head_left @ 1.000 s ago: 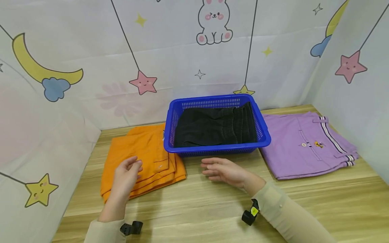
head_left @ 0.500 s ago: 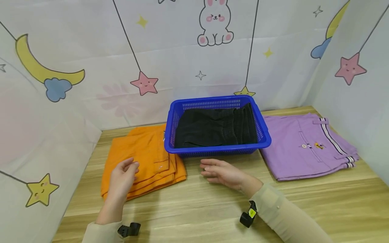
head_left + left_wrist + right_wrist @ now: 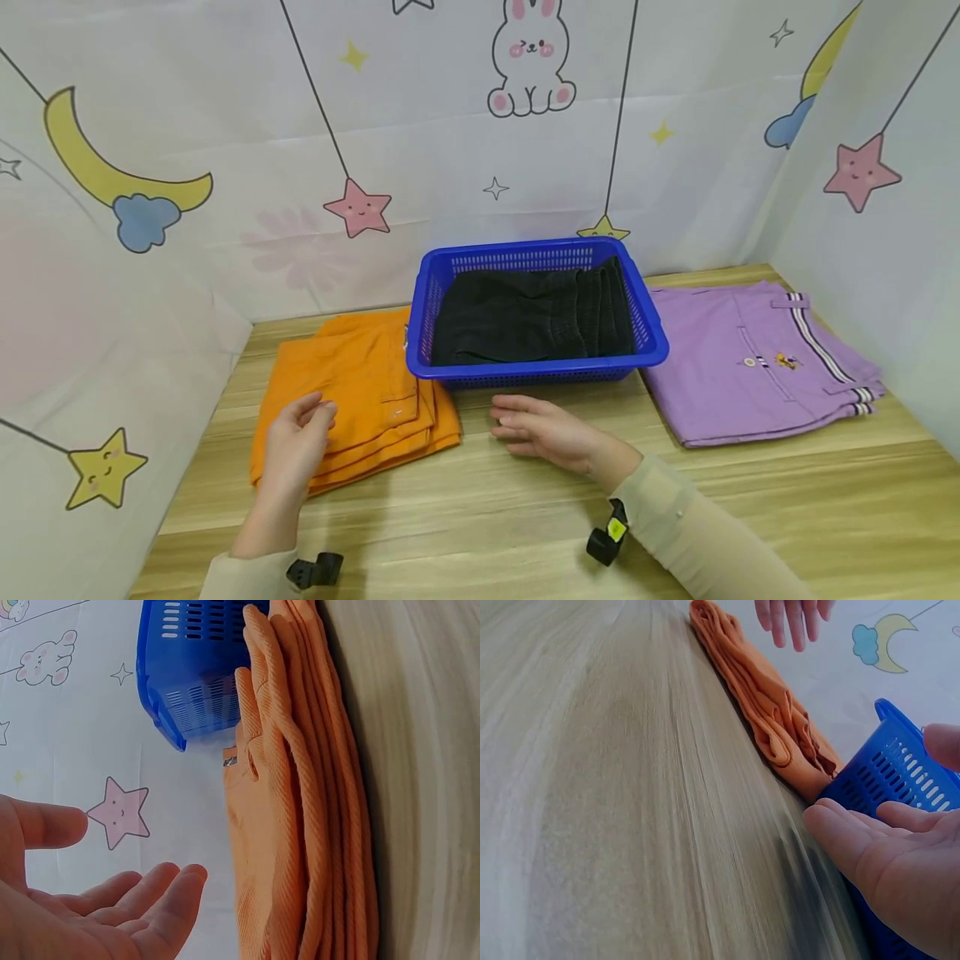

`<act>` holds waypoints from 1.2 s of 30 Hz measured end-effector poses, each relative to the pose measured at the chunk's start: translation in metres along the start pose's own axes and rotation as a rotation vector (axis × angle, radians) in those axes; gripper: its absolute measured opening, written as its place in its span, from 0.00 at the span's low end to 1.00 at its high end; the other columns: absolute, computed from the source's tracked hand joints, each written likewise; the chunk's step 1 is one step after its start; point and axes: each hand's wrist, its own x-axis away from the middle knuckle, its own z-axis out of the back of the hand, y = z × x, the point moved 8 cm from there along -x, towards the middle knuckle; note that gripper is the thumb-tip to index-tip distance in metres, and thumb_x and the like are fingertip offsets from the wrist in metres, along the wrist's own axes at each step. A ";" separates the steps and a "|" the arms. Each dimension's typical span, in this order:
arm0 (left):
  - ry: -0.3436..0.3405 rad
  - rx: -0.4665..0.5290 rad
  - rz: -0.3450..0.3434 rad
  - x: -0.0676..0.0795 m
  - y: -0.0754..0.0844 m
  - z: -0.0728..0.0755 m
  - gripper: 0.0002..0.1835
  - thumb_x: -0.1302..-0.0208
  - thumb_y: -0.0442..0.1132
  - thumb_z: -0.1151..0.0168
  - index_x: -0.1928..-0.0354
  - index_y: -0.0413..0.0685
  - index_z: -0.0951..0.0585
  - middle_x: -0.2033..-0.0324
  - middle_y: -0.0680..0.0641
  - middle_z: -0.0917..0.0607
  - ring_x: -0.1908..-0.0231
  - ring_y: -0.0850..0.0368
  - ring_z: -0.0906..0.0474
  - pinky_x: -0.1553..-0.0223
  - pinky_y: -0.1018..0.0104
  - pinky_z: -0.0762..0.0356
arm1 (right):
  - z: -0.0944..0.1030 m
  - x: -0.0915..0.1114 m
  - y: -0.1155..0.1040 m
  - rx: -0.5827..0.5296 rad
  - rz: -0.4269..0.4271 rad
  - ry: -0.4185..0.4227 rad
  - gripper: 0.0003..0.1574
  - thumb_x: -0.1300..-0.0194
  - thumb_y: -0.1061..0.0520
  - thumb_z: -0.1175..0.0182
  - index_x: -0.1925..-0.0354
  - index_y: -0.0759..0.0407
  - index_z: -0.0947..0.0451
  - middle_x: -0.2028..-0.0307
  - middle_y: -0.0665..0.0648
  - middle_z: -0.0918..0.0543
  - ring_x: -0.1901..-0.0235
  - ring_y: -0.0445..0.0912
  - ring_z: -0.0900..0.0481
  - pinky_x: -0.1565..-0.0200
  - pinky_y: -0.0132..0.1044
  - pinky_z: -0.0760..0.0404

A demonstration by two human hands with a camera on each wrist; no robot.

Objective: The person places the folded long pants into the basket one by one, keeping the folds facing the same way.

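Folded orange pants (image 3: 348,392) lie on the left of the table, and my left hand (image 3: 295,442) hovers over their near left part with relaxed fingers and nothing in them. The left wrist view shows the hand (image 3: 112,900) apart from the layered orange fabric (image 3: 300,825). My right hand (image 3: 555,435) is in front of the blue plastic basket (image 3: 536,368), fingers loosely extended toward the left, holding nothing. Inside the basket lies a folded pair of black pants (image 3: 517,312) with a gathered waistband. The basket's left end overlaps the orange pants.
Folded purple pants (image 3: 750,367) with a striped waistband lie right of the basket. A wood-grain table (image 3: 465,517) carries everything. Behind and on both sides hangs a white printed cloth (image 3: 435,142) with stars, moons and a rabbit.
My left hand has drifted slightly left and down in the head view; my right hand has shifted slightly left. The basket and pants stay in place.
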 end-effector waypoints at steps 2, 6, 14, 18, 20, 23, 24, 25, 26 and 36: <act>0.001 0.001 -0.001 0.000 0.000 0.000 0.34 0.28 0.52 0.58 0.28 0.41 0.46 0.34 0.38 0.34 0.39 0.44 0.33 0.42 0.50 0.28 | 0.000 0.000 0.001 -0.005 0.000 0.006 0.39 0.27 0.54 0.54 0.27 0.65 0.58 0.28 0.69 0.53 0.31 0.62 0.45 0.32 0.56 0.42; 0.007 0.012 0.002 -0.001 -0.001 0.001 0.34 0.29 0.52 0.57 0.28 0.41 0.47 0.34 0.38 0.35 0.38 0.44 0.34 0.40 0.48 0.29 | 0.000 0.000 0.001 -0.016 0.003 0.024 0.40 0.28 0.54 0.54 0.27 0.66 0.58 0.28 0.69 0.52 0.31 0.62 0.45 0.32 0.56 0.42; 0.044 0.012 0.027 -0.001 -0.005 0.005 0.33 0.29 0.52 0.57 0.28 0.41 0.45 0.35 0.38 0.33 0.38 0.45 0.33 0.45 0.61 0.26 | 0.000 0.000 0.003 -0.037 0.010 0.051 0.39 0.27 0.55 0.55 0.28 0.67 0.57 0.28 0.71 0.51 0.31 0.63 0.44 0.32 0.56 0.41; 0.060 0.003 0.028 -0.001 -0.007 0.007 0.33 0.29 0.52 0.56 0.29 0.40 0.44 0.35 0.38 0.33 0.38 0.46 0.33 0.56 0.77 0.27 | -0.001 -0.002 0.005 -0.040 0.014 0.052 0.39 0.28 0.55 0.54 0.28 0.67 0.57 0.29 0.71 0.52 0.31 0.63 0.44 0.32 0.56 0.41; 0.069 -0.006 0.024 -0.001 -0.007 0.009 0.33 0.29 0.52 0.56 0.29 0.41 0.44 0.35 0.38 0.33 0.38 0.46 0.34 0.56 0.78 0.29 | -0.002 -0.002 0.005 -0.040 0.017 0.052 0.39 0.28 0.55 0.55 0.28 0.68 0.57 0.29 0.72 0.52 0.31 0.63 0.45 0.32 0.56 0.42; 0.088 -0.020 0.024 0.000 -0.009 0.012 0.34 0.30 0.53 0.55 0.29 0.41 0.43 0.35 0.38 0.33 0.37 0.45 0.36 0.51 0.72 0.31 | -0.004 -0.003 0.006 -0.034 0.021 0.048 0.38 0.27 0.56 0.56 0.28 0.68 0.58 0.29 0.72 0.53 0.31 0.63 0.45 0.32 0.57 0.42; 0.096 -0.026 0.026 0.001 -0.011 0.013 0.34 0.30 0.53 0.55 0.29 0.41 0.43 0.34 0.38 0.34 0.37 0.45 0.36 0.51 0.70 0.31 | -0.005 -0.003 0.006 -0.035 0.020 0.051 0.38 0.27 0.56 0.56 0.28 0.68 0.58 0.29 0.72 0.52 0.31 0.63 0.45 0.32 0.57 0.42; 0.105 -0.032 0.027 0.001 -0.012 0.015 0.34 0.30 0.53 0.55 0.29 0.41 0.43 0.34 0.38 0.35 0.37 0.45 0.36 0.50 0.69 0.32 | -0.006 -0.003 0.006 -0.034 0.020 0.052 0.38 0.27 0.56 0.56 0.28 0.68 0.58 0.29 0.72 0.52 0.31 0.63 0.45 0.33 0.57 0.42; 0.112 -0.032 0.030 0.002 -0.013 0.016 0.34 0.30 0.54 0.55 0.29 0.41 0.42 0.33 0.38 0.36 0.37 0.45 0.36 0.50 0.68 0.32 | -0.007 -0.004 0.006 -0.034 0.018 0.055 0.38 0.27 0.56 0.56 0.28 0.68 0.57 0.29 0.72 0.52 0.31 0.63 0.45 0.33 0.57 0.42; 0.157 -0.009 0.071 0.003 -0.026 0.032 0.36 0.30 0.55 0.56 0.28 0.41 0.47 0.29 0.37 0.45 0.36 0.42 0.39 0.50 0.62 0.31 | -0.017 -0.015 0.010 -0.063 0.013 0.074 0.38 0.28 0.53 0.53 0.27 0.65 0.55 0.29 0.70 0.49 0.32 0.62 0.42 0.33 0.56 0.41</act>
